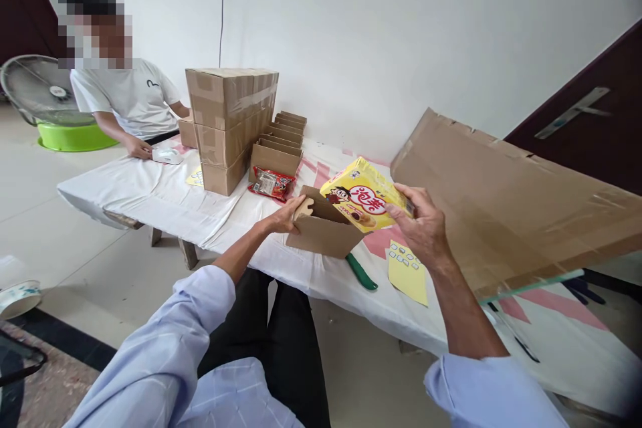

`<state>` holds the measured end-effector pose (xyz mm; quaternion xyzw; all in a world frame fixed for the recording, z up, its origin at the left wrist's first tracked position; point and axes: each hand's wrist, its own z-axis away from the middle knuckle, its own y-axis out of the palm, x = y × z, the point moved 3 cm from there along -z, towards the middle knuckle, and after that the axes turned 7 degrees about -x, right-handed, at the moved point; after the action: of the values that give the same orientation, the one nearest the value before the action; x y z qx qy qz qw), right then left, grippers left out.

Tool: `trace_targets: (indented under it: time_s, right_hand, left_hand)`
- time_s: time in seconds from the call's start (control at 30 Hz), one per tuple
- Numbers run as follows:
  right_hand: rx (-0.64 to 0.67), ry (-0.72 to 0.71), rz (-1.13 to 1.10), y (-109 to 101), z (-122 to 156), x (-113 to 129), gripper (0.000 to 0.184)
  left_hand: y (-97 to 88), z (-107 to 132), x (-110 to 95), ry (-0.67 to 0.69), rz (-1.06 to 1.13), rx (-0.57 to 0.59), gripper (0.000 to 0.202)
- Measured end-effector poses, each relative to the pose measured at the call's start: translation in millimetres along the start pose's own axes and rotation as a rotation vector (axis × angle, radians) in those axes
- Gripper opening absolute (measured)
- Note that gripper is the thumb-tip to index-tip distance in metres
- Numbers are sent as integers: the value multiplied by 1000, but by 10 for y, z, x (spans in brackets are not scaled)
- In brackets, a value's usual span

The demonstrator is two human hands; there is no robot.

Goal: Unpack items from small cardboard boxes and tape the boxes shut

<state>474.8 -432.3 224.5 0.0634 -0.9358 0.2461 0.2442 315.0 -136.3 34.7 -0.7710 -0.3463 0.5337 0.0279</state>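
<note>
Head view: right hand [424, 227] is clamped on the yellow rectangular snack packet [365, 202], fingers pinching its 3 o'clock end. Packet's long axis runs roughly 10-to-4; it lies at 10 o'clock from that hand, tilted, far end lower. Left hand [287, 215] is closed on the 10 o'clock rim flap of the small brown cardboard box [324, 233], which sits open-topped near the front edge of the white-clothed table [150, 194]. Packet's lower end overlaps the box mouth at the box's 1 o'clock; can't tell if it touches the rim. Right hand is nearer the packet, left nearer the box.

Green-handled tool [361, 272] lies just below the box at 5 o'clock, yellow paper sheet [407, 272] beside it. Red snack packet [271, 183] at the box's 11 o'clock. Large flat brown cardboard sheet [501, 207] at 3 o'clock. A co-worker sits at the far end, well apart.
</note>
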Motion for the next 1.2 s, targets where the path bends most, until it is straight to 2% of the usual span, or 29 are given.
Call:
trace_targets:
  time_s: [0.1, 0.2, 0.27, 0.3, 0.4, 0.43, 0.5, 0.6, 0.67, 0.8, 0.93, 1.07, 1.2]
  right_hand:
    - [30, 60, -123, -76, 128, 173, 46]
    - [74, 145, -247, 34, 318, 298, 44]
    - [117, 226, -335, 219, 452, 352, 46]
    - [150, 272, -384, 343, 516, 373, 48]
    - [235, 408, -515, 776, 673, 431, 61]
    - [242, 438, -548, 922, 712, 454, 66]
    - [218, 454, -594, 1192, 776, 522, 78]
    - [164, 400, -665, 1532, 876, 695, 88]
    - [180, 366, -706, 1730, 957, 833, 90]
    - [272, 368, -667, 2076, 1094, 1006, 90]
    - [262, 420, -673, 2367, 1185, 963, 89]
    - [298, 494, -612, 2594, 1370, 778, 87]
    - [348, 562, -550, 2724, 1617, 590, 88]
  left_hand:
    - [-87, 194, -178, 1, -25, -96, 140]
    - [-284, 608, -472, -37, 36, -342, 105]
    - [-365, 913, -699, -91, 206, -449, 79]
    - [-361, 1046, -815, -113, 320, -414, 73]
    - [-305, 1356, -1111, -170, 497, -291, 83]
    - [-306, 1431, -1169, -197, 494, -310, 87]
    - [-365, 1544, -1219, -252, 458, -437, 86]
    - [-540, 1643, -1204, -282, 431, -661, 80]
    - [-665, 1676, -1185, -271, 414, -776, 79]
    - [-813, 1726, -1160, -252, 324, -903, 79]
    - [-817, 1821, -1043, -296, 206, -890, 82]
    - [-729, 1958, -795, -396, 184, -798, 88]
    - [-600, 2077, -532, -479, 206, -749, 96]
